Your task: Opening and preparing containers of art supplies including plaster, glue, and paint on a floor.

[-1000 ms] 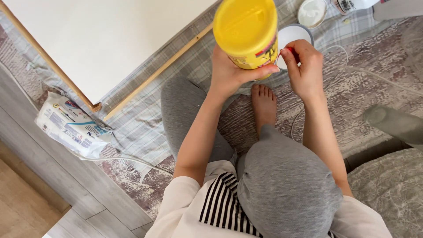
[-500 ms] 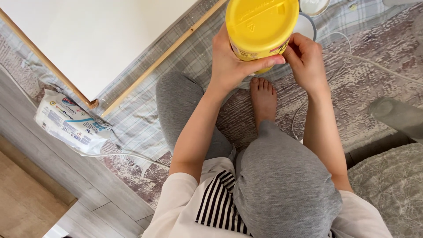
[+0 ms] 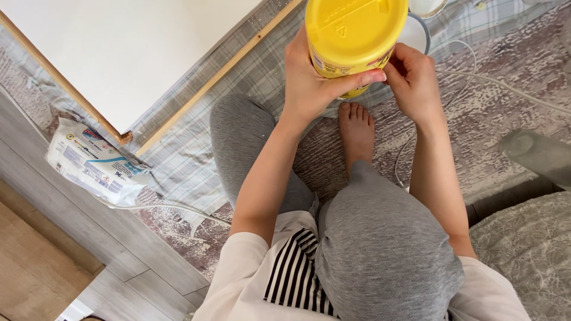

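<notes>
A large yellow plastic tub with a yellow lid is held up in front of me, above my crossed legs. My left hand wraps around its side, thumb stretched across the lower edge. My right hand touches the tub's right side near the label, fingers curled against it; what they pinch is hidden. My bare foot rests on the rug below the tub.
A white panel with wooden edge strips lies on a plaid cloth at upper left. A wet-wipes pack lies beside its corner. A white bowl sits behind the tub. A white cable runs across the rug.
The tub has been lifted closer to the camera and shifted right. My right hand moved from beside it to against its side; a small red item between its fingers is no longer visible.
</notes>
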